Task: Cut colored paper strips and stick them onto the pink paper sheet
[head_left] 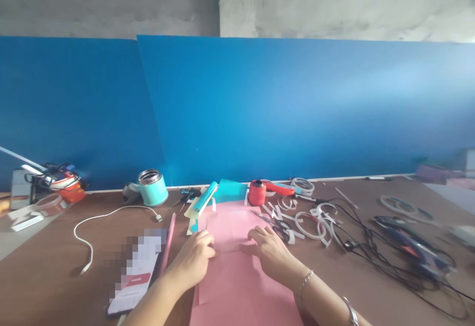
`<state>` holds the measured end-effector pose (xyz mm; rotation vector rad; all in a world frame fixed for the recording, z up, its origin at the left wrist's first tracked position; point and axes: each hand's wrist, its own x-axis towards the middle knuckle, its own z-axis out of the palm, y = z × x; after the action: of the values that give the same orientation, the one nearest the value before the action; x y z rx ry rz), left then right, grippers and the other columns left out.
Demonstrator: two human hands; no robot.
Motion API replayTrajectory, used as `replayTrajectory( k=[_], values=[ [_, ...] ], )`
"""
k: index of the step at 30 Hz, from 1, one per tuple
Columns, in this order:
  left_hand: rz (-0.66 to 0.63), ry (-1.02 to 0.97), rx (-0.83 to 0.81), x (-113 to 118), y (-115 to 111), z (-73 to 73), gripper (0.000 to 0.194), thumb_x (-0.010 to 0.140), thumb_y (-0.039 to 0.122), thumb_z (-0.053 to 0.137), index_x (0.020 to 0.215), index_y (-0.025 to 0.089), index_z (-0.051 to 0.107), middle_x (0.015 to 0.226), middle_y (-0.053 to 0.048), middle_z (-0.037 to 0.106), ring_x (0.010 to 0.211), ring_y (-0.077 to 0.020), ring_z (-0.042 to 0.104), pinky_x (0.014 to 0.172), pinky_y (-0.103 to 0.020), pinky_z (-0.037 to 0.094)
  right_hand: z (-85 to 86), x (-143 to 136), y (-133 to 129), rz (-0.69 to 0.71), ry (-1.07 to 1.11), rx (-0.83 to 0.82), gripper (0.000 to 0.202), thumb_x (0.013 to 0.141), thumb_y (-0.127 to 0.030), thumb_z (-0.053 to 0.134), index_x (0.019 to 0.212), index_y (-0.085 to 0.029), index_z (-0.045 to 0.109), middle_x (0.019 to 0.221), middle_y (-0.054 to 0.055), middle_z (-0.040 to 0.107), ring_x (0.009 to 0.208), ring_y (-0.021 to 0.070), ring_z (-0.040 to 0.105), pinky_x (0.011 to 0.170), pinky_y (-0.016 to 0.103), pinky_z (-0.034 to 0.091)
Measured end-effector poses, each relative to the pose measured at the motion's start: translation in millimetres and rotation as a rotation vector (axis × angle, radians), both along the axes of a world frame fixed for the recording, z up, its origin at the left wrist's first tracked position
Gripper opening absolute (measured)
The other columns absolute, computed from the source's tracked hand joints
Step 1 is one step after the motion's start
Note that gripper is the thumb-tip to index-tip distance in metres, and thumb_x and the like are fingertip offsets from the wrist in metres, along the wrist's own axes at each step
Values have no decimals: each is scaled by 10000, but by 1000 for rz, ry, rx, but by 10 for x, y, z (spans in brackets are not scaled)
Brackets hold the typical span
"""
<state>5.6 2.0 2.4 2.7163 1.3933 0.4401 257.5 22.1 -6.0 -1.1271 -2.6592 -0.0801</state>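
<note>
A see-through sheet (230, 229) is maybe being lined up on pink paper (248, 299) on the brown table (52, 266). The left hand (193, 261) and right hand (270, 251) are put at its sides, fingers bent, but a grip cannot be told; small, even nudges seem needed.

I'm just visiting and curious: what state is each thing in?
Turquoise mug: upright, open.
Phone: screen lit.
White cable: both ends unplugged.
Pink paper: spread under left hand and right hand.
Scissors: cannot tell if open.
Black cords: tangled.
</note>
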Motion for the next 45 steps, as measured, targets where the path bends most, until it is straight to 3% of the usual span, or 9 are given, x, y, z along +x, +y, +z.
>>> replayTrajectory(
  k=[12, 19, 23, 26, 30, 35, 38, 41, 45],
  values=[
    [63, 21, -48, -94, 9, 41, 331, 621, -64, 362, 463, 181, 520, 635, -37, 480, 695, -174, 475, 600, -306, 352, 161, 142, -48, -120, 29, -28, 394, 675, -63, 550, 914, -329, 716, 835, 39, 615, 862, 209, 504, 735, 330, 332],
    [101, -96, 85, 80, -38, 40, 252, 700, 26, 439, 793, 193, 603, 859, -59, 590, 851, -219, 505, 751, -355, 403, 3, 18, 26, -98, 2, 96, 184, 695, -61, 534, 632, -193, 645, 774, 46, 627, 772, 191, 496, 712, 341, 329],
    [61, -11, 1, 135, -27, -33, 297, 683, -26, 420, 744, 199, 604, 794, -41, 605, 793, -206, 535, 700, -327, 420, -74, -7, 52, -74, -45, 155, 192, 669, -25, 505, 559, -170, 569, 676, 51, 591, 683, 176, 476, 655, 335, 316],
    [126, -50, 107, 109, -5, -48, 366, 725, -32, 389, 861, 211, 626, 868, -55, 625, 865, -216, 546, 751, -344, 422, -53, -5, 57, -93, 32, 145, 185, 680, -34, 491, 583, -172, 568, 675, 42, 592, 683, 171, 494, 661, 323, 332],
    [293, -297, 268, 101, -25, 14, 211, 875, 213, 414, 873, 194, 624, 878, -75, 624, 889, -221, 547, 823, -358, 415, 13, 1, 59, -155, 322, 96, 178, 708, -61, 480, 683, -183, 606, 714, 31, 612, 720, 170, 538, 693, 302, 376],
    [306, -589, -258, 265, -116, 77, 383, 871, 470, 437, 720, 171, 623, 634, -13, 618, 574, -144, 553, 550, -242, 423, 64, -108, -39, -46, 467, 207, 201, 764, -73, 454, 763, -189, 619, 772, 48, 627, 736, 175, 532, 692, 313, 382],
    [321, -720, -360, 361, -153, 4, 420, 864, 511, 432, 720, 168, 625, 658, -31, 650, 600, -157, 584, 553, -242, 443, 87, -213, -124, 116, 355, 234, 199, 798, -76, 452, 795, -184, 619, 801, 51, 637, 720, 166, 511, 657, 307, 368],
    [388, -623, -209, 351, -163, -126, 439, 908, 455, 353, 675, 188, 611, 591, -40, 606, 585, -173, 582, 572, -272, 461, 120, -264, -186, 208, 269, 229, 200, 829, -79, 444, 850, -180, 615, 831, 53, 649, 729, 164, 515, 653, 310, 373],
    [431, -445, 27, 255, -156, -168, 331, 913, 313, 334, 892, 200, 645, 697, -70, 592, 718, -221, 591, 690, -343, 473, 159, -225, -265, 209, 321, 319, 279, 829, -97, 456, 1065, -185, 576, 962, 73, 650, 865, 188, 537, 729, 333, 398]
  ],
)
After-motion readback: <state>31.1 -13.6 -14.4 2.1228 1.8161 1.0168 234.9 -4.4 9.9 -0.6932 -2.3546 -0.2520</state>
